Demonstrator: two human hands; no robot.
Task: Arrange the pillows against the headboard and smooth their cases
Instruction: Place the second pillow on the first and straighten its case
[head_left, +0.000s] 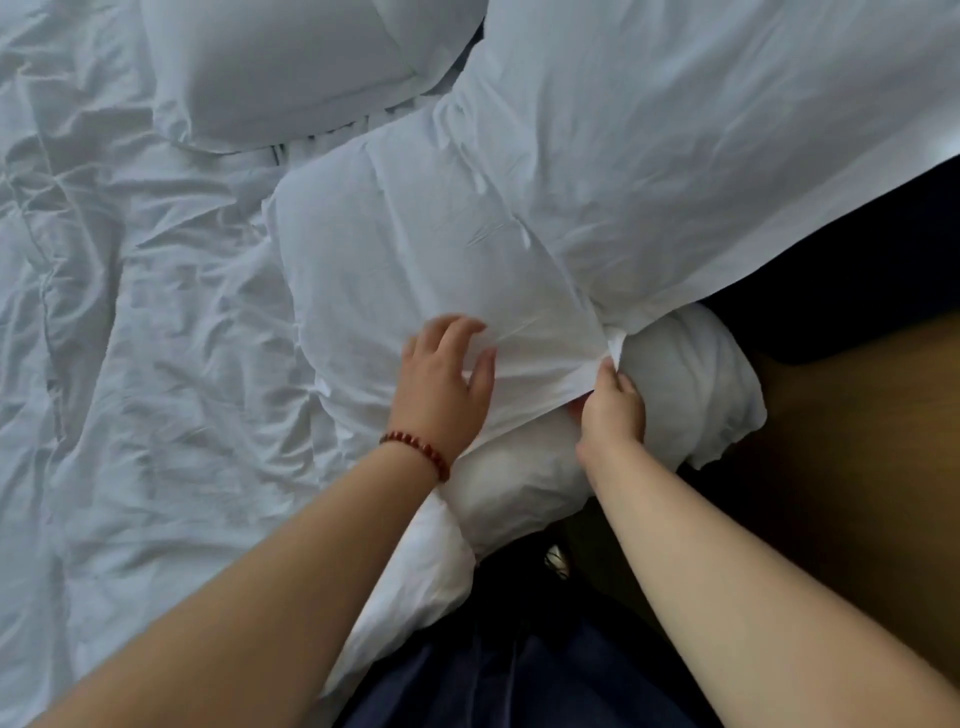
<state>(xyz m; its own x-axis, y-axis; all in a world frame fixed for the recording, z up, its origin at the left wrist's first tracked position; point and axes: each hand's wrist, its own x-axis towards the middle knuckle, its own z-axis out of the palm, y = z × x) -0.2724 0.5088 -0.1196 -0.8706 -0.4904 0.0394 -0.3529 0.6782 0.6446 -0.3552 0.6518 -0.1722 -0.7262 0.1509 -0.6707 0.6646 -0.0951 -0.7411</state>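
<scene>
At the near edge of the bed (130, 312), in the head view, the nearest pillow (363, 234) lies crosswise, its bare end (691, 379) poking out of the case (519, 312). The left hand (447, 379) rests flat on the case, fingers (457, 327) spread, probably to pin the cloth. The right hand (613, 415) pinches the open hem (566, 374), seemingly to draw it over that end. A second pillow (701, 130) overlaps the first, and a third pillow (291, 67) lies beyond. No headboard shows.
</scene>
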